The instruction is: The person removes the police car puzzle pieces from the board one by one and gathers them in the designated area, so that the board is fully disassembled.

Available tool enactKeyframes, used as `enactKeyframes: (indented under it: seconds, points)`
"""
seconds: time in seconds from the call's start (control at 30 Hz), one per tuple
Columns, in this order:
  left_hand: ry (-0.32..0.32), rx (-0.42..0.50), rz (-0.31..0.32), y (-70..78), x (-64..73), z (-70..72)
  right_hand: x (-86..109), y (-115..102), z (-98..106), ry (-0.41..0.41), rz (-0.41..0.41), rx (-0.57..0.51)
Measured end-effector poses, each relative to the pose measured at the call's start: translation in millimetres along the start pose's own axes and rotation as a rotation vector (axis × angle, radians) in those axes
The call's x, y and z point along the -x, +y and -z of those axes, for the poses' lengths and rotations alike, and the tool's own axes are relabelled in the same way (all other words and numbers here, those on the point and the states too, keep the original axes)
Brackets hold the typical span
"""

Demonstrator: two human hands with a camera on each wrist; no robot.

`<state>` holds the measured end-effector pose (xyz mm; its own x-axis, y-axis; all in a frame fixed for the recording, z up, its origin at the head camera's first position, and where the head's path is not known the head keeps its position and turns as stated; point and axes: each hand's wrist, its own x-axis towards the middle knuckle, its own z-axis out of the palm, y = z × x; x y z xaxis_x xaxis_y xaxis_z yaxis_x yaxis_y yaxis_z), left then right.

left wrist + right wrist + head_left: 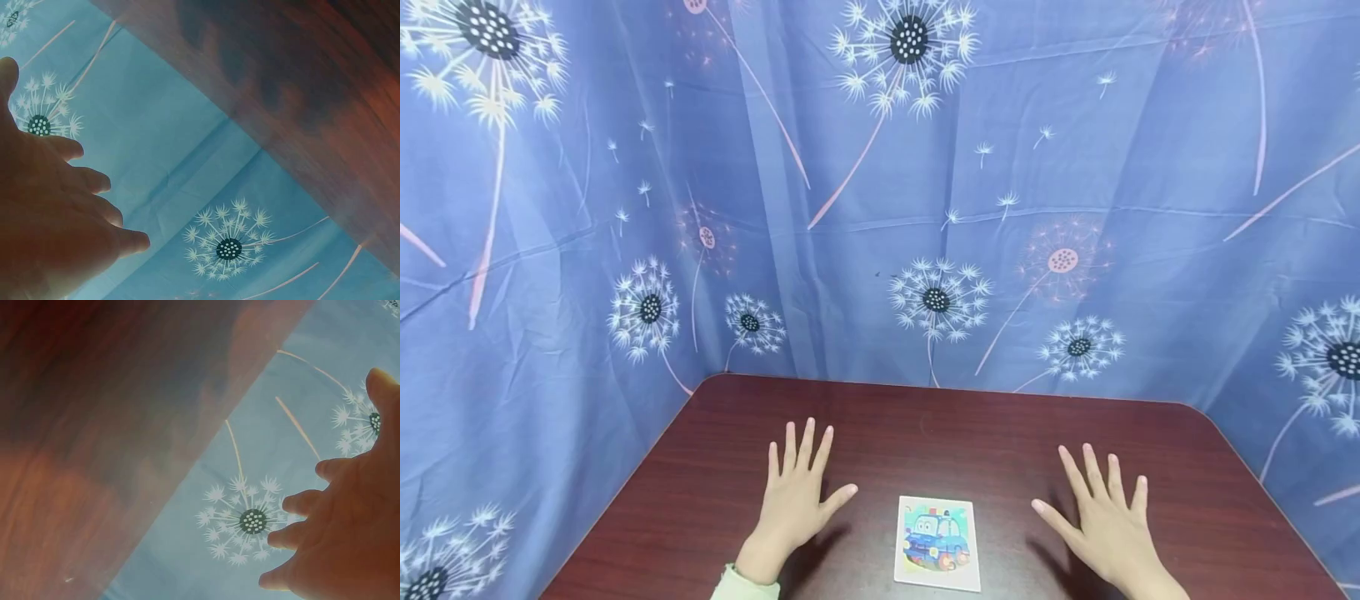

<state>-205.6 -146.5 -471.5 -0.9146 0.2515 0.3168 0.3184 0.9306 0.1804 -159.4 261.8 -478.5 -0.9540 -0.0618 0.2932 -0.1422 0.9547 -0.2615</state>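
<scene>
A square picture card [937, 543] with a blue cartoon car lies on the dark wooden table between the two hands. To its left, my left hand [795, 502] is held over the table with fingers straight and spread, holding nothing. On the other side, my right hand [1107, 527] is spread in the same way, also apart from the card. The left wrist view shows the left hand [56, 206] from the palm side at the left edge. In the right wrist view the right hand [344, 519] fills the lower right. The card appears in neither wrist view.
The reddish-brown table [880, 433] has rounded far corners. A blue curtain [850, 275] printed with white and pink dandelions hangs along its back and both sides. Shadows of the hands fall on the wood. A pale green sleeve [743, 586] covers the left forearm.
</scene>
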Motion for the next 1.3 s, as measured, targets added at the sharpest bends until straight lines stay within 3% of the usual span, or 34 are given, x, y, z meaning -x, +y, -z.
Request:
enactKeyframes:
  seconds: [0.47, 1.0, 1.3]
  points:
    - [0.007, 0.005, -0.068, 15.5, -5.7, 0.0, -9.8, -19.1, 4.5, 0.017, 0.045, -0.025]
    - [0.048, 0.105, -0.171, 37.5, -5.7, 6.1, -23.5, -40.7, 6.6, 0.133, 0.152, -0.088]
    - [0.066, 0.154, -0.241, 48.7, 0.0, 6.9, -30.6, -59.5, 6.7, 0.134, 0.212, -0.140]
